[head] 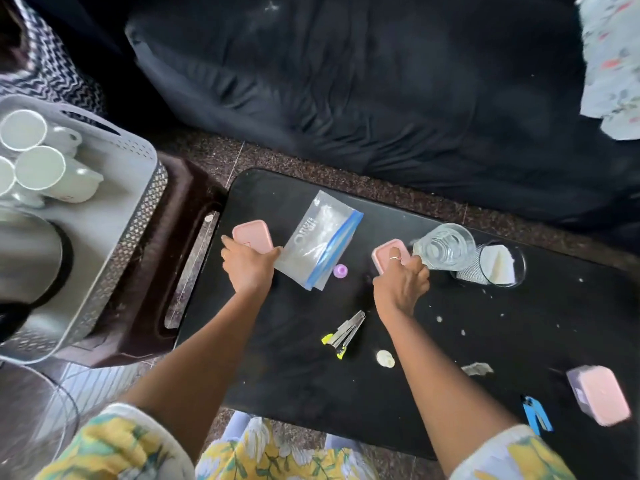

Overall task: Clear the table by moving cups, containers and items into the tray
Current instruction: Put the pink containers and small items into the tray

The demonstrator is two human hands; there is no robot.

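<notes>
Beside the left hand, print on the zip bag is illegible.

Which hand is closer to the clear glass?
Right. The right hand grips the middle pink box, just beside the glass; the left hand grips the left pink box, away past the plastic bag.

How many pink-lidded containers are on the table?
3. The left container, gripped by the left hand; the middle container, held by the right hand beside the glass; the right container, alone at the table's near right edge. None looks hidden.
</notes>
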